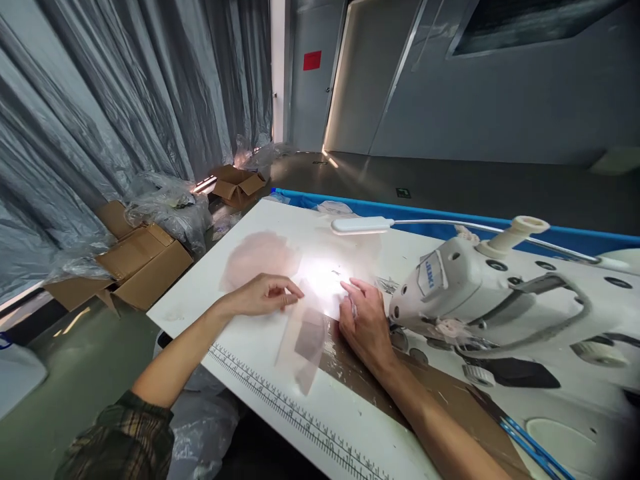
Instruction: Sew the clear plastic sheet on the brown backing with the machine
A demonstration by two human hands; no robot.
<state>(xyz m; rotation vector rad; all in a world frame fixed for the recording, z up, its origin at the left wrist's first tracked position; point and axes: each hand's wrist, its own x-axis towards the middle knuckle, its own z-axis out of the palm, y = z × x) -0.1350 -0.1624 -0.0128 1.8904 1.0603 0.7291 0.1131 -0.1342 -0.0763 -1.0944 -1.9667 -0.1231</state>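
My left hand [263,295] rests on the white sewing table [240,347], fingers curled in a pinch on the edge of a thin sheer piece of fabric [305,337]. My right hand [365,320] lies on the same fabric, fingers stretched forward and pressing it flat, close to the needle end of the white sewing machine [480,293]. The fabric is translucent and washed out by the lamp's glare between my hands. A second pinkish sheer piece [260,257] lies farther back on the table.
A white LED lamp [363,225] on a gooseneck shines on the table. A printed ruler [280,400] runs along the near edge. Open cardboard boxes [140,260] and plastic bags sit on the floor at left, by grey plastic curtains [110,100].
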